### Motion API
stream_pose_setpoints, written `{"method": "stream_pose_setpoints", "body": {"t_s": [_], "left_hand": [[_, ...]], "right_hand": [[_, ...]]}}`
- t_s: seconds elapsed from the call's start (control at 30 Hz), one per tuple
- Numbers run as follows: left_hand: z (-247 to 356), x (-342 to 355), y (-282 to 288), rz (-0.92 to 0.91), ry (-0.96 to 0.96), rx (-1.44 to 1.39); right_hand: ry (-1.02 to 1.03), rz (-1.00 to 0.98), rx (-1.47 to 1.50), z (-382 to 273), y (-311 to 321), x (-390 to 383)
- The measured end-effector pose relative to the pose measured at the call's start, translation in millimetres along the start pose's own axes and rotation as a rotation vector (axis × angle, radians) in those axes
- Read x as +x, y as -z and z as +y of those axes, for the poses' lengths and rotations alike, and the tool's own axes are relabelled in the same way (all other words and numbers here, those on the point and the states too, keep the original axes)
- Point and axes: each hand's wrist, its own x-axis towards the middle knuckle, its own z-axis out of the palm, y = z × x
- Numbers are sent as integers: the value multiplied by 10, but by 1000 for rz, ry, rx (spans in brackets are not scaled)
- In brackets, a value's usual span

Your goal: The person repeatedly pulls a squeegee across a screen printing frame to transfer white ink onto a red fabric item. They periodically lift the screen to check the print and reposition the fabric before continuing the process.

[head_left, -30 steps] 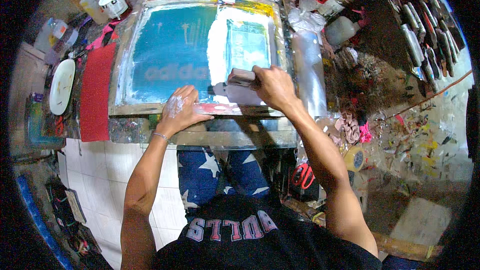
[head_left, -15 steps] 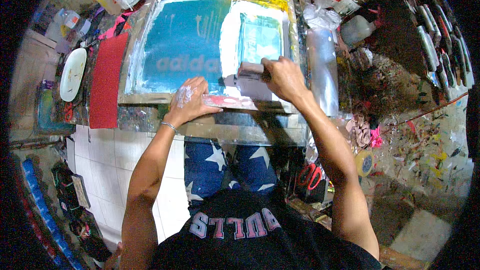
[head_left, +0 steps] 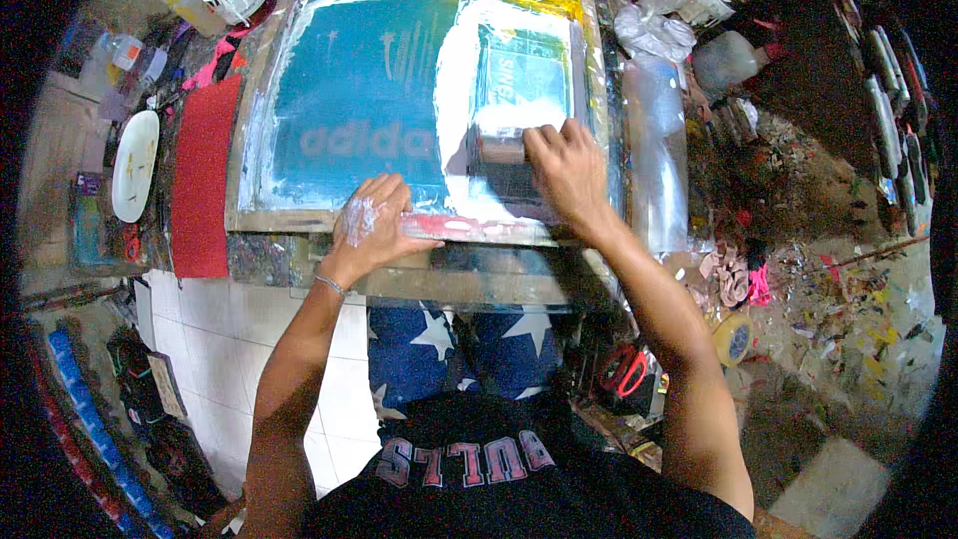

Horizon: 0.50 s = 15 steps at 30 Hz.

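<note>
At the near right of the screen, right hand (head_left: pixel 571 175) closed on the right end of a brown, block-shaped squeegee (head_left: pixel 502 147); fingertips along its top, blade contact hidden. Left hand (head_left: pixel 367 218), well apart from it, lies spread over the near rail of a paint-stained wooden screen frame (head_left: pixel 284 221), gripping nothing visible.

Squeegee sits on the small pale-blue rectangular window (head_left: pixel 547 68), right of the large teal mesh panel (head_left: pixel 364 85); thick white ink (head_left: pixel 521 118) is heaped at its far edge.

Judgement: keep pressure even across the blade, since the grip is off-centre; hold one tilt and keep the frame pinned.

Pose: right forearm enters from near right, wrist roughly straight, knuckles up. Left arm comes from near left, thumb pointing right along the rail, white smears on the hand's back.

Outward: flat red rectangular sheet (head_left: pixel 206 180) left of the frame, white oval dish (head_left: pixel 136 165) farther left; shiny grey cylinder (head_left: pixel 655 160) just right; red-handled scissors (head_left: pixel 628 373) nearer, right of the legs.
</note>
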Motion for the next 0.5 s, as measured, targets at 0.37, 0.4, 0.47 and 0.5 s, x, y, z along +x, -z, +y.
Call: {"method": "stream_pose_setpoints", "body": {"t_s": [0.37, 0.4, 0.47, 0.5], "left_hand": [[15, 22, 17, 20, -11, -6], [18, 21, 18, 27, -14, -4], [11, 21, 17, 37, -30, -1], [6, 16, 10, 13, -18, -8]], "right_hand": [[-93, -205, 52, 1076, -169, 1456], [-95, -127, 63, 1101, -177, 1536], [-102, -169, 41, 1107, -254, 1655], [-141, -224, 37, 1104, -298, 1697]]}}
